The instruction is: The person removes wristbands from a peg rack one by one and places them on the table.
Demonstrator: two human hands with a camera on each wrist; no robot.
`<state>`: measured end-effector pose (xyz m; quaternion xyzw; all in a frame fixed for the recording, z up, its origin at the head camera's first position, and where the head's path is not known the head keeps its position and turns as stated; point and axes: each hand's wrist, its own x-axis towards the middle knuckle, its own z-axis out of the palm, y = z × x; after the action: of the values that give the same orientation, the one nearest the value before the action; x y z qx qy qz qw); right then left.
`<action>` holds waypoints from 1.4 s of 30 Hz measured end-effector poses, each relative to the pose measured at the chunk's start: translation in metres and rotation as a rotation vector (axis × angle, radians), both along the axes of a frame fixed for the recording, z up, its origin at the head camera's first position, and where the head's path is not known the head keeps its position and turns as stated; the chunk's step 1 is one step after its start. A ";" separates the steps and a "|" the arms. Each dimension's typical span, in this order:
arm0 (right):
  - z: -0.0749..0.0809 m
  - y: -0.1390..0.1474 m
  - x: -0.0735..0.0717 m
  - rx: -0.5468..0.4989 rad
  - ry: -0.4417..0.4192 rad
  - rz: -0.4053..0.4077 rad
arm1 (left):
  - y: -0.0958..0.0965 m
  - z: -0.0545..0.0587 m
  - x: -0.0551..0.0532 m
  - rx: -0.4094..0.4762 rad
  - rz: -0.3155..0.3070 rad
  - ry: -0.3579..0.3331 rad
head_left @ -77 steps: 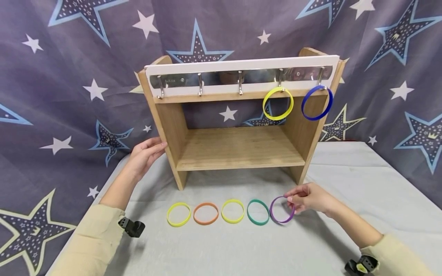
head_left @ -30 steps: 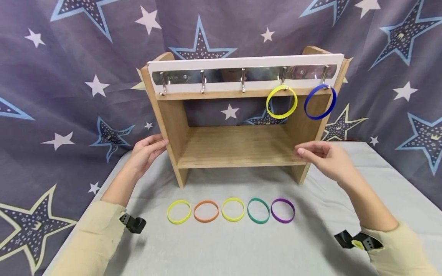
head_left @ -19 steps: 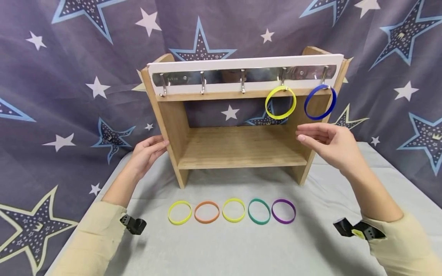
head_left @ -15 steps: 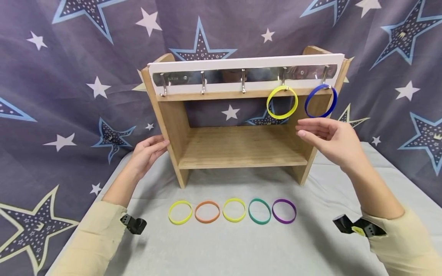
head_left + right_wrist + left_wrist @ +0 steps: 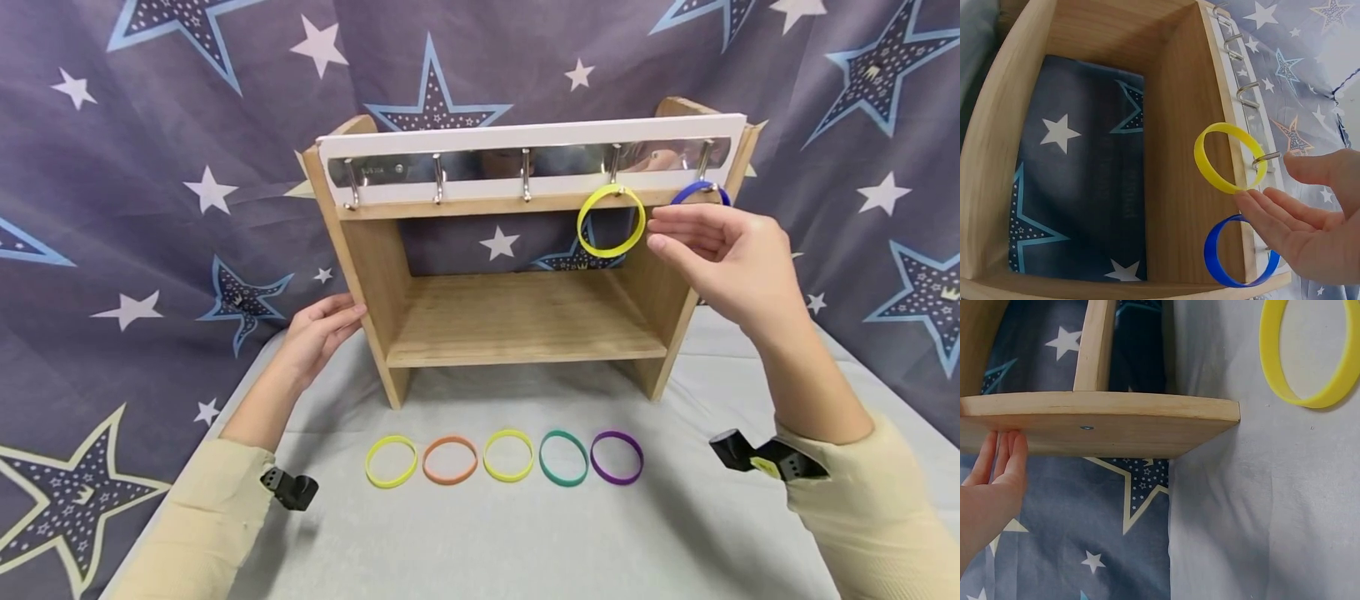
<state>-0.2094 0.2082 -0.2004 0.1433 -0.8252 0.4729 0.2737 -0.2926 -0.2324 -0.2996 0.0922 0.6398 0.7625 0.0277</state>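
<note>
In the head view my left hand (image 5: pixel 318 340) rests straight fingertips on the left side panel of a wooden shelf (image 5: pixel 525 325). My right hand (image 5: pixel 738 265) is raised in front of the hook rail (image 5: pixel 480 165), holding nothing, thumb apart from the fingers. Its fingertips are right at a yellow wristband (image 5: pixel 581 225) hanging on the fourth hook from the left. In the right wrist view those fingers (image 5: pixel 1272 209) pass over the top of a blue wristband (image 5: pixel 1211 253), which hangs on the last hook. The hand hides most of this blue band in the head view.
On the grey cloth before the shelf lies a row of wristbands: yellow (image 5: pixel 391 484), orange (image 5: pixel 450 481), another yellow (image 5: pixel 508 478), green (image 5: pixel 564 482) and purple (image 5: pixel 617 481). The three left hooks carry nothing. A starry curtain (image 5: pixel 247 167) hangs behind.
The right hand let go of the purple wristband on the table, then rose to the hanging yellow one, now covering much of the blue band. The left hand has stayed at the side panel.
</note>
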 end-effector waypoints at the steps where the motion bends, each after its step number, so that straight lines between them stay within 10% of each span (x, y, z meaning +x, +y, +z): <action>1: 0.000 0.000 -0.001 -0.002 0.008 0.001 | 0.000 0.000 0.000 0.000 0.000 -0.001; 18: -0.001 -0.009 -0.016 -0.047 0.033 -0.011 | 0.000 -0.003 0.002 -0.011 -0.004 0.000; 29: -0.004 -0.018 -0.024 -0.378 -0.047 0.308 | 0.000 -0.003 0.000 0.014 -0.003 0.016; 42: -0.009 -0.033 -0.030 -0.548 -0.131 0.407 | 0.000 0.000 0.002 -0.011 -0.005 0.022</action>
<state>-0.2392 0.1750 -0.2093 0.1954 -0.6379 0.7300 0.1484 -0.2907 -0.2327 -0.2998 0.1020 0.6439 0.7580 0.0229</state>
